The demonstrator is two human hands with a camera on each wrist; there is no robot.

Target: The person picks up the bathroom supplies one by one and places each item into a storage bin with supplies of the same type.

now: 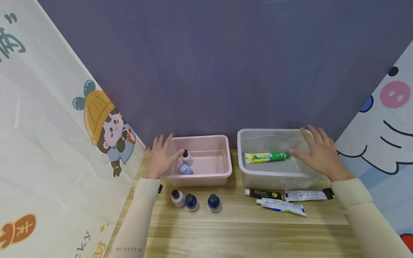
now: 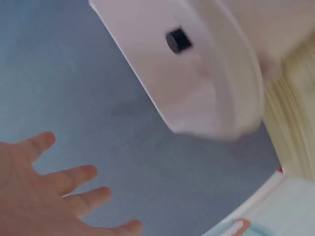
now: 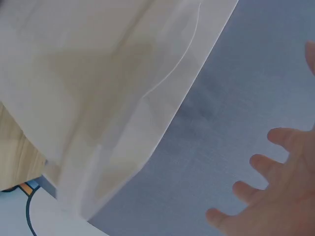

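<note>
My left hand (image 1: 158, 162) hovers with spread fingers over the left end of a pink plastic bin (image 1: 200, 181), holding nothing. Inside that bin lie a pale bottle with a black cap (image 1: 187, 158) and a blue bottle (image 1: 185, 169); the left wrist view shows a black cap (image 2: 178, 41) there. Over the right end of a translucent white bin (image 1: 274, 180) is my right hand (image 1: 321, 157), its fingers apart and nothing in them. A green and yellow toothpaste tube (image 1: 266, 157) lies in this bin, near the right thumb. Both wrist views show the hands apart from the bins.
In front of the pink bin stand a pale bottle (image 1: 177, 198) and two dark blue bottles (image 1: 191, 203). Before the white bin lie a black tube (image 1: 265, 194), a white tube with a black cap (image 1: 306, 195) and a white and blue tube (image 1: 282, 206). A grey-blue wall (image 1: 226, 71) rises behind.
</note>
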